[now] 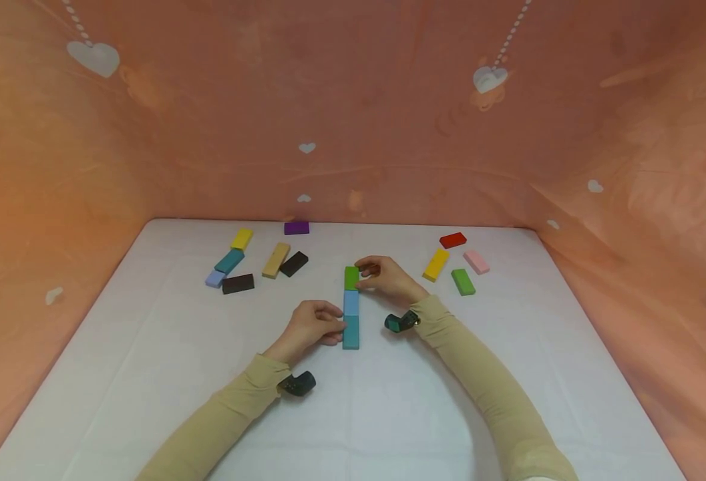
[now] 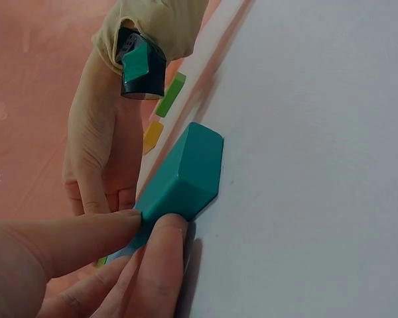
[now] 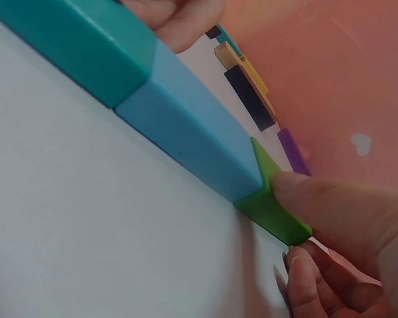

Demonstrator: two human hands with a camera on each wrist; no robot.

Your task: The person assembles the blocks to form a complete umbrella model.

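Observation:
A teal block (image 1: 350, 333), a light blue block (image 1: 350, 303) and a green block (image 1: 351, 278) lie end to end in a straight row on the white tabletop. At the near end, my left hand (image 1: 312, 325) holds the teal block lightly from its left side, thumb and fingertip against it. My right hand (image 1: 391, 279) is at the far end, its thumb and fingers on the green block. In the right wrist view the thumb lies on the green block (image 3: 272, 209), with the fingers by its outer end. The light blue block (image 3: 189, 126) touches both neighbours.
Loose blocks lie left: yellow (image 1: 242, 238), teal (image 1: 229, 260), pale blue (image 1: 215, 278), tan (image 1: 276, 260), two black (image 1: 238, 284) and purple (image 1: 296, 228). To the right are red (image 1: 453, 240), orange-yellow (image 1: 435, 265), pink (image 1: 476, 262) and green (image 1: 463, 282). Cloth walls (image 1: 353, 100) enclose the table.

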